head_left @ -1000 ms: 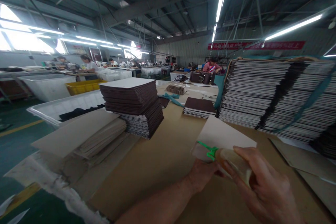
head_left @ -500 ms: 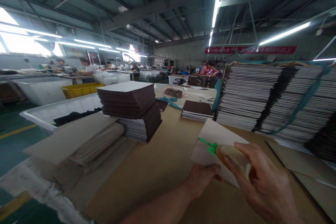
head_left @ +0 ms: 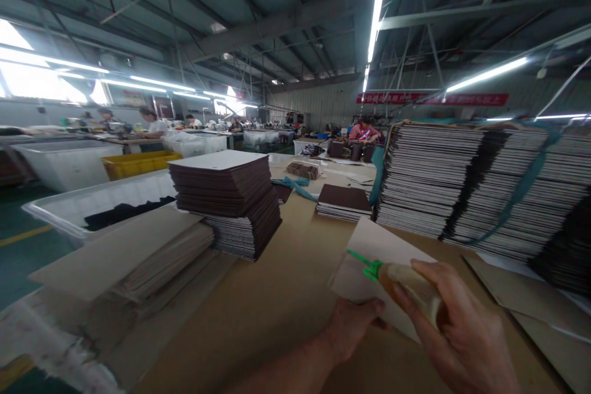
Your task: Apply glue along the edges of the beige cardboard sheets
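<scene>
My right hand (head_left: pixel 455 314) is wrapped round a glue bottle (head_left: pixel 410 280), a soft yellowish one lying on its side with a green nozzle. The nozzle tip points left, over the pale face of a flat board (head_left: pixel 381 246). Whether it touches the surface I cannot tell. My left hand (head_left: pixel 353 323) grips the near edge of that board, thumb on top, fingers partly hidden below. Beyond the board lies a short pile of dark brown panels (head_left: pixel 344 200) with pale undersides. A taller brown stack (head_left: pixel 226 188), topped by a white sheet, stands to the left.
Tall strapped stacks of boards (head_left: pixel 429 178) rise along the right. Loose tan sheets (head_left: pixel 530 289) lie at the right edge. Cardboard sheets (head_left: pixel 115 246) pile at left, next to a white bin (head_left: pixel 50 206) with dark cloth. A co-worker (head_left: pixel 364 131) sits across the table (head_left: pixel 286 289).
The view has shifted slightly, so the stacks appear a little lower and further left. Both hands keep their hold, and the nozzle has barely moved over the board.
</scene>
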`<state>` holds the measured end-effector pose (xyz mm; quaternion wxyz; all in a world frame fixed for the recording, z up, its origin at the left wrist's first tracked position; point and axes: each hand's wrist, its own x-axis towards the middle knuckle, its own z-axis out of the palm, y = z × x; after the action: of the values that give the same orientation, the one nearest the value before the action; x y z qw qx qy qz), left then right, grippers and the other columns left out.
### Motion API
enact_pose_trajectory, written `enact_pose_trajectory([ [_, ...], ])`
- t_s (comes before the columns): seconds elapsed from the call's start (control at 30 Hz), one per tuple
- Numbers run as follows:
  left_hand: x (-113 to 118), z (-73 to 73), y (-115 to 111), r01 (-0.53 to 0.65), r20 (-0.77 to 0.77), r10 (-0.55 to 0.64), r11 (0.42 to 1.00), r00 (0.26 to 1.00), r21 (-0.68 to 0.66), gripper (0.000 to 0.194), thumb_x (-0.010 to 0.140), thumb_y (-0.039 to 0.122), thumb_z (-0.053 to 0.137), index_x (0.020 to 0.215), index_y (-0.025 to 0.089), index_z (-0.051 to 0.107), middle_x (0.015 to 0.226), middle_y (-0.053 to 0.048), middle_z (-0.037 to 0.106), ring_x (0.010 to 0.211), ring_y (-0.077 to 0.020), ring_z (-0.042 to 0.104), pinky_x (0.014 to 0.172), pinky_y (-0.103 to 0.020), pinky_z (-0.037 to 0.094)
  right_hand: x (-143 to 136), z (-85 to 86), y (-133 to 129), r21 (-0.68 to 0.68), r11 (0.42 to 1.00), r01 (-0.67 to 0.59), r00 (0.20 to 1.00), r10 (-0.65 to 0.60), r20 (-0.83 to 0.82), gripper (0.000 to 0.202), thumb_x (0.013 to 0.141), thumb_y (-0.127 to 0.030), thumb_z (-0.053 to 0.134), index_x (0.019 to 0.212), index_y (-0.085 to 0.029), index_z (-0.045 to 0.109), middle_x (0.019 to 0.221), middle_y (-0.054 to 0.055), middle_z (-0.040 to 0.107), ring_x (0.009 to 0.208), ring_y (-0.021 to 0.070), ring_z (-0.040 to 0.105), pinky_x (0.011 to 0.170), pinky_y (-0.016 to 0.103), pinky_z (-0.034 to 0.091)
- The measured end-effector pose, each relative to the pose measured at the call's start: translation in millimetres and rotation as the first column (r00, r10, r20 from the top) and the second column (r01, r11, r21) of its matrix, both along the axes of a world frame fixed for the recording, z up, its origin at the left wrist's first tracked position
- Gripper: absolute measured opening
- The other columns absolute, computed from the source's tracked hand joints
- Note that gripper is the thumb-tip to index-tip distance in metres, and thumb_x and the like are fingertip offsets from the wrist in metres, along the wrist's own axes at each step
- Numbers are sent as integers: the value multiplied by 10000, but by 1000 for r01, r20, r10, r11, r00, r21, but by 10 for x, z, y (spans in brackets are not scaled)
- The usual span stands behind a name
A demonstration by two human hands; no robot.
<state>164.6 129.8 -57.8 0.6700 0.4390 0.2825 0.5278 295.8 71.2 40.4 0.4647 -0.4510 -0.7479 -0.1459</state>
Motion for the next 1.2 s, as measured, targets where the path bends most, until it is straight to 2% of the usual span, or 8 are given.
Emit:
enact_pose_trajectory([
  [0.17,-8,-23,5,4,17,-3,1000,1000,-7,452,668,357,759,1050,136,660,1021,-120,688,856,-238,631,632,-293,507,5,5,-18,-112,994,-16,998,10,-59,286,943,-466,486,1102,-229,509,983,10,578,466,96,511,414,225,444],
  [0.27,5,-26,6,-8,13,8,1000,1000,-9,432,656,329,752,1024,120,661,978,-118,695,811,-232,635,589,-282,503,57,72,-19,-60,997,53,992,-59,-111,339,914,-510,522,1089,-220,530,919,9,594,451,111,502,419,243,435],
  [0.47,28,-4,-2,-38,8,38,999,999,-22,394,610,320,748,941,124,664,914,-99,692,740,-207,626,554,-272,496,150,268,77,25,986,164,960,-154,-232,385,893,-543,536,1058,-196,561,869,44,604,679,213,589,570,298,459],
  [0.63,14,1,-10,-20,-21,20,1000,1000,-6,398,621,325,736,955,122,660,892,-99,692,702,-200,624,562,-283,499,171,309,194,88,978,190,965,-169,-199,371,893,-527,543,1040,-187,566,840,48,599,657,204,573,597,304,458],
  [0.8,11,20,-25,-29,-32,29,999,999,-13,428,628,297,722,1013,126,644,929,-105,698,700,-202,630,571,-287,504,199,312,200,49,992,120,983,-112,-144,361,903,-516,546,1055,-189,551,867,34,595,593,168,556,523,276,425],
  [0.93,12,17,-30,-38,-44,39,999,998,12,398,652,279,705,1016,130,642,887,-89,701,679,-193,619,571,-292,505,209,340,184,133,981,141,985,-125,-121,340,915,-492,549,1063,-186,541,890,38,592,685,192,584,573,290,432],
  [1.07,9,2,-17,-36,-39,36,999,999,-5,422,654,279,707,1045,138,632,887,-82,700,665,-189,618,571,-293,501,206,336,177,63,992,106,992,-101,-74,317,931,-467,537,1076,-185,534,901,44,590,648,176,577,528,281,423],
  [1.2,10,7,-10,-45,-53,44,999,998,-22,416,629,280,716,1012,131,649,913,-93,699,644,-179,615,564,-282,492,215,315,186,88,985,150,986,-142,-90,333,928,-477,538,1083,-182,529,929,54,593,604,167,557,477,280,385],
])
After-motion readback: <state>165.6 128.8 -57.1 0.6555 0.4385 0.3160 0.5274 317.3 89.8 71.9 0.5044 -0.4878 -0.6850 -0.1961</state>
